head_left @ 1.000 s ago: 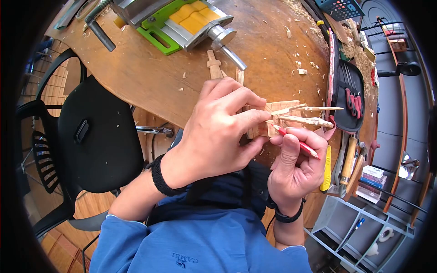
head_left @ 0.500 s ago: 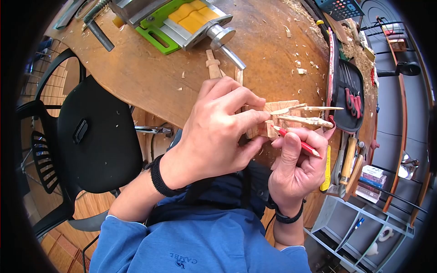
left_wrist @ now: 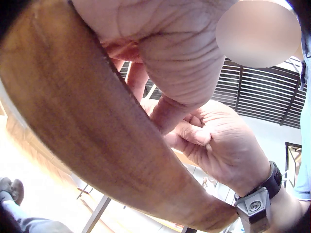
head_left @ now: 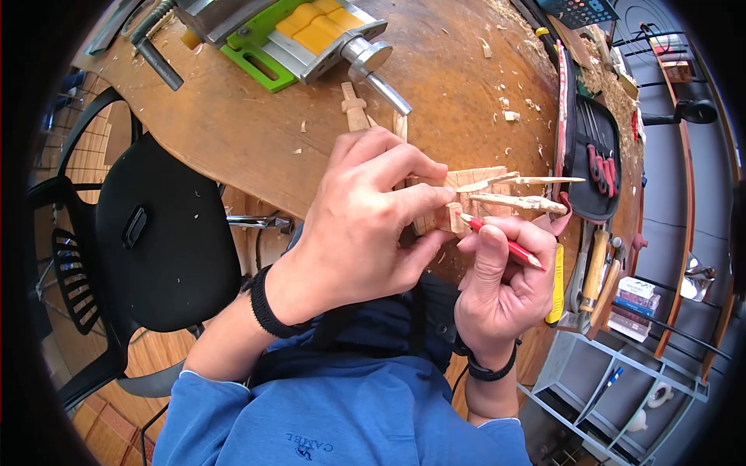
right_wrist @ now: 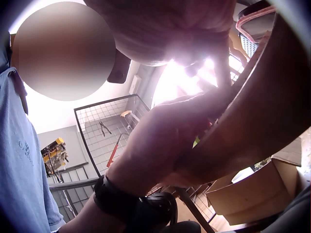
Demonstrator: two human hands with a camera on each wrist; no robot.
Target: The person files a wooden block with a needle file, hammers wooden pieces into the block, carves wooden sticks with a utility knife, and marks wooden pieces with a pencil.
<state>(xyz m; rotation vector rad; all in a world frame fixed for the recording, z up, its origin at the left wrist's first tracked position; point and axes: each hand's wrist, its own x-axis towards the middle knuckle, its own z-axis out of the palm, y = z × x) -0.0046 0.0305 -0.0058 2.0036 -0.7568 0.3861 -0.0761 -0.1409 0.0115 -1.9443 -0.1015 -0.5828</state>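
Observation:
In the head view my left hand (head_left: 369,221) pinches a small wooden piece (head_left: 454,217) between thumb and fingers at the bench edge. Its far end is hidden behind the fingers. My right hand (head_left: 505,283) grips a red pencil (head_left: 518,251), its sharpened tip right at that piece. Just behind lies a pale wooden block (head_left: 486,174) marked with lines. Two carved sticks, a thin one (head_left: 548,180) and a thicker one (head_left: 524,203), overlap the block and point right. Both wrist views show the hands close together over the bench edge (left_wrist: 92,111), the pencil hidden there.
A vise (head_left: 311,39) with green and yellow parts stands at the back left, a carved wooden stick (head_left: 354,109) beside it. Right of the hands are a black case (head_left: 594,155) of red-handled tools, a yellow cutter (head_left: 556,287) and wood-handled tools (head_left: 596,268). A black chair (head_left: 163,233) stands left.
The head view has shifted slightly, so the bench, vise and small wooden piece appear a little further left. Both hands keep their grips, and the pencil tip stays at the piece.

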